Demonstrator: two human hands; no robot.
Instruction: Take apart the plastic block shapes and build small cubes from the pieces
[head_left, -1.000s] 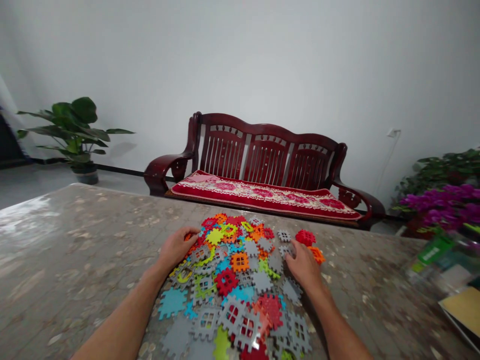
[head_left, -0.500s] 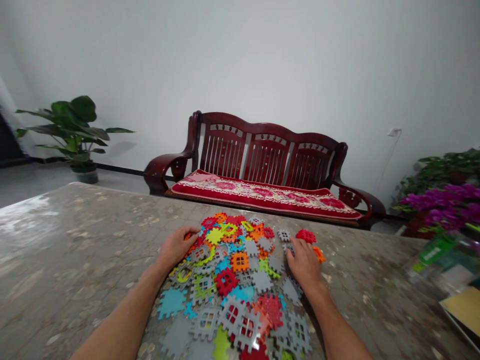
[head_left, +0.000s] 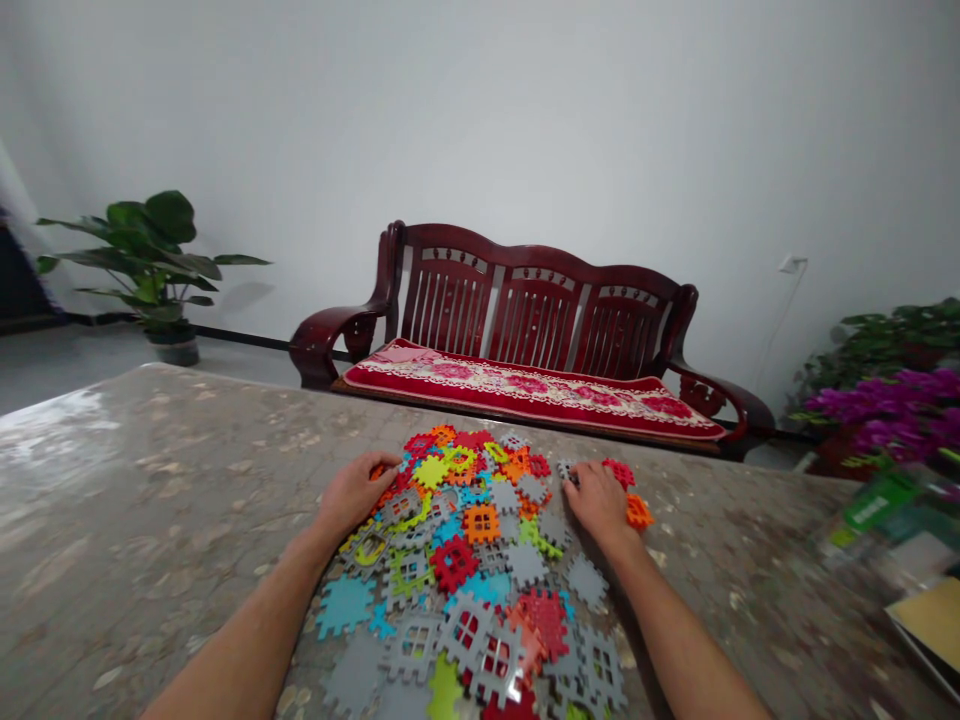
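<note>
A heap of flat plastic interlocking tiles with notched edges lies on the table in grey, red, orange, blue and lime. Some tiles are solid, others have window or arch cut-outs. My left hand rests against the heap's far left edge, fingers loosely bent beside an orange tile; it is open. On the right side my right hand lies palm down with fingers forward, open, partly covering a grey window tile. A red tile and an orange window tile lie just right of it. Both sets of fingertips are partly hidden.
The patterned table extends to both sides. At the right stand a clear container with a green label, a yellow-topped box and purple flowers. Beyond the table is a dark red wooden bench; a potted plant stands left.
My right hand has shifted slightly forward and left, now covering part of the grey window tile that showed whole before. My left hand stays nearly still.
</note>
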